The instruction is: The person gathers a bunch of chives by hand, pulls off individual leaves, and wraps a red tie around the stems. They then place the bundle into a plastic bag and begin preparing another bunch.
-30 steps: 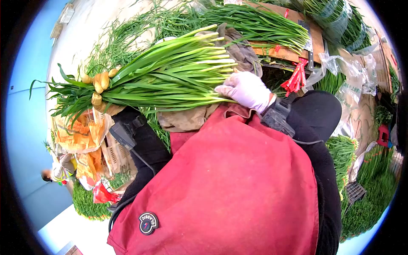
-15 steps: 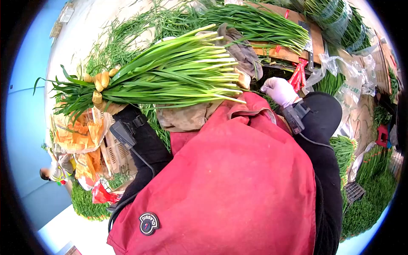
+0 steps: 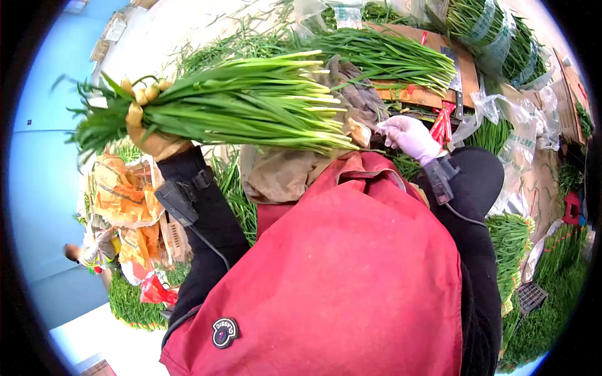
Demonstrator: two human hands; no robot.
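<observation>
My left hand point(image 3: 153, 139), in a tan glove, is wrapped round the leafy end of a big bunch of garlic chives point(image 3: 244, 103). The bunch lies level in the air, its pale cut stems pointing right. Just past those stem ends is my right hand point(image 3: 411, 136), in a thin whitish glove. Its fingers are curled together, and whatever may be between them is too small to make out. A grey-brown cloth point(image 3: 354, 91) lies behind the stems. Red strips point(image 3: 443, 122) hang beside my right hand, next to a knife point(image 3: 459, 94).
More garlic chives point(image 3: 389, 53) lie on a wooden board point(image 3: 411, 95) ahead. A plastic-wrapped bundle point(image 3: 495, 37) stands at the far right. Orange sacks point(image 3: 125, 194) sit to the left, and another person point(image 3: 97, 247) is beyond them. Chive stacks point(image 3: 552, 301) fill the lower right.
The bunch has tipped slightly, its leafy end rising and shifting right with my left hand. My right hand has edged left, toward the stem ends, and turned a little.
</observation>
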